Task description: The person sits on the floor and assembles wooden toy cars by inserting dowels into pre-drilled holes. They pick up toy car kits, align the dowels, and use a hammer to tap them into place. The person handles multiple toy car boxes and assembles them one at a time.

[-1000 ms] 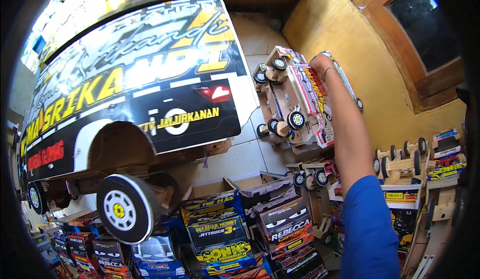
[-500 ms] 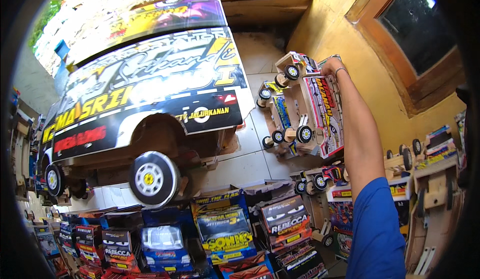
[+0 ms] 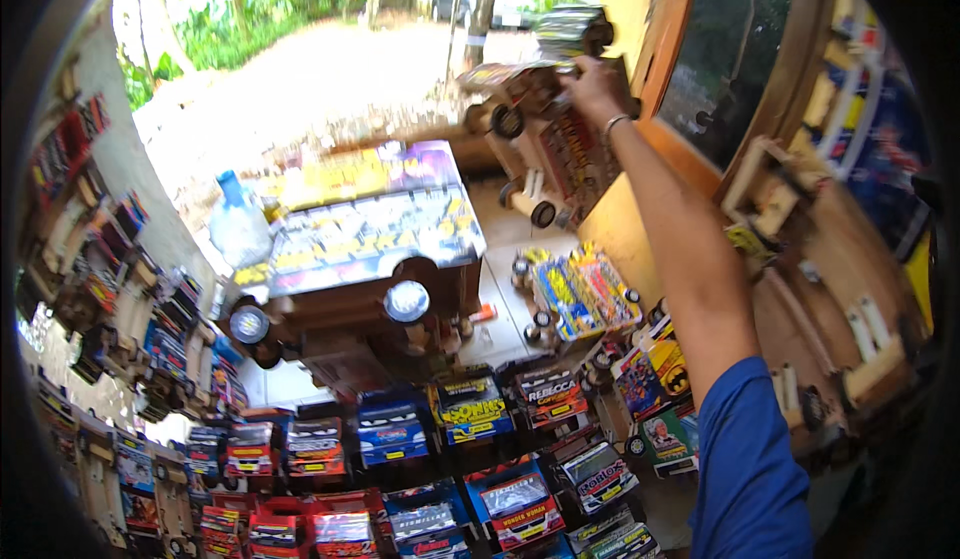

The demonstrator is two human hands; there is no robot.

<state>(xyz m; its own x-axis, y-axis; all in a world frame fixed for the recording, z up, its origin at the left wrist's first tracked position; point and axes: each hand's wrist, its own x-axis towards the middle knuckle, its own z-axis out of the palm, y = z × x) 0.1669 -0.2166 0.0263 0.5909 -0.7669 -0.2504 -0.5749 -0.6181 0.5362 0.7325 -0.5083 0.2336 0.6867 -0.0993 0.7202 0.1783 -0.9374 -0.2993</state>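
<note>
Reaching out on a stretched arm in a blue sleeve, my right hand (image 3: pixel 597 92) grips a wooden toy truck (image 3: pixel 575 154) by its upper end. The truck hangs tilted above the floor, its black wheels turned to the left. Below it, a smaller blue and yellow toy truck (image 3: pixel 583 294) stands on the white tiles. To the left is a large toy truck (image 3: pixel 375 234) with a bright printed body and silver-hubbed wheels. My left hand is out of the picture.
Rows of toy trucks (image 3: pixel 390 434) with printed fronts cover the floor nearest me. More hang along the left wall (image 3: pixel 170 139). A wooden-framed window (image 3: pixel 725 59) and bare wooden truck bodies (image 3: pixel 830 289) are on the right. A clear water jug (image 3: pixel 238 224) stands beyond the large truck.
My right hand has lifted the wooden toy truck off the floor, up and away from me. The smaller truck beside it now shows fully. The view has tilted up toward the yard.
</note>
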